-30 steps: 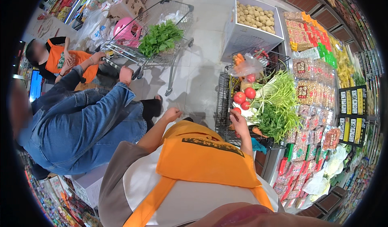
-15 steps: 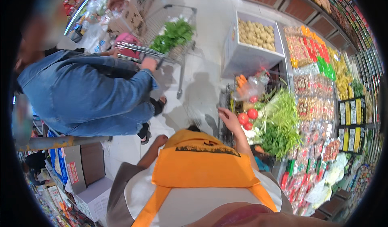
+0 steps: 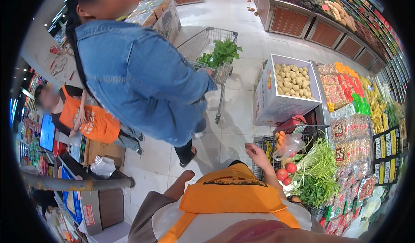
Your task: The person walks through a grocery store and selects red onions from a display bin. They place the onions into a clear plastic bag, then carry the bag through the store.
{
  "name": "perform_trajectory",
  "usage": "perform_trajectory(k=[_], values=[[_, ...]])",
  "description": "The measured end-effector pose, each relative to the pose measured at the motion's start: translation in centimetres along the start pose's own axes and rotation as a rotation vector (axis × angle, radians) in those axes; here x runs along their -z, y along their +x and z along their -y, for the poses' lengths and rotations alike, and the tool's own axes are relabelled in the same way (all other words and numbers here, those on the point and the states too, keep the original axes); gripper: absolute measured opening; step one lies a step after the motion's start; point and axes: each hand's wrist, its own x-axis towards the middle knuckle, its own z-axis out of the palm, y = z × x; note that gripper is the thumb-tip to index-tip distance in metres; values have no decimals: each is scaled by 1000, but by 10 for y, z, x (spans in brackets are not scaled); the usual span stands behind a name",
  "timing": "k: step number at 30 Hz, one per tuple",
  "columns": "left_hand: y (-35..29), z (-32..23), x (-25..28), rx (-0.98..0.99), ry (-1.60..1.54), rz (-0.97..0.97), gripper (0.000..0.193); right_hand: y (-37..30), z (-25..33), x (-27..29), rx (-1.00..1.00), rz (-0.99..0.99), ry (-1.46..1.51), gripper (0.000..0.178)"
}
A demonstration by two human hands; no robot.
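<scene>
My right hand (image 3: 258, 154) hangs over the near left edge of a metal shopping cart (image 3: 258, 171), its fingers apart and nothing in them. In that cart are red tomatoes (image 3: 282, 174), a clear plastic bag (image 3: 288, 148), carrots (image 3: 280, 139) and leafy green vegetables (image 3: 319, 173). Low at my left side, over the floor, my left hand (image 3: 187, 176) has its fingers curled, with nothing seen in it. An orange apron (image 3: 233, 195) covers my front.
A person in a denim jacket (image 3: 147, 76) stands ahead left, by another cart (image 3: 203, 41) holding leafy greens (image 3: 221, 54). Farther left is a person in an orange apron (image 3: 101, 122). A white box of potatoes (image 3: 270, 100) and packaged goods (image 3: 341, 130) line the right. A metal rail (image 3: 78, 183) crosses at left.
The view has shifted up and left, bringing the orange-aproned person into sight. The denim-jacketed person appears more upright and farther right. Both my hands keep nearly the same pose.
</scene>
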Motion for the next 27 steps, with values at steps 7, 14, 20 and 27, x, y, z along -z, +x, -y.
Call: perform_trajectory(k=[7,14,20,27], values=[[87,-35,114,134,-618,-173,33,70,-2,29,-85,50,-84,38],[133,-36,196,312,-588,-154,33,210,38,81,-58,97,52,39],[159,-10,248,392,-491,-208,31,322,54,114,40,25,118,35],[219,9,278,385,-895,-282,28,440,84,111,-105,197,25,36]])
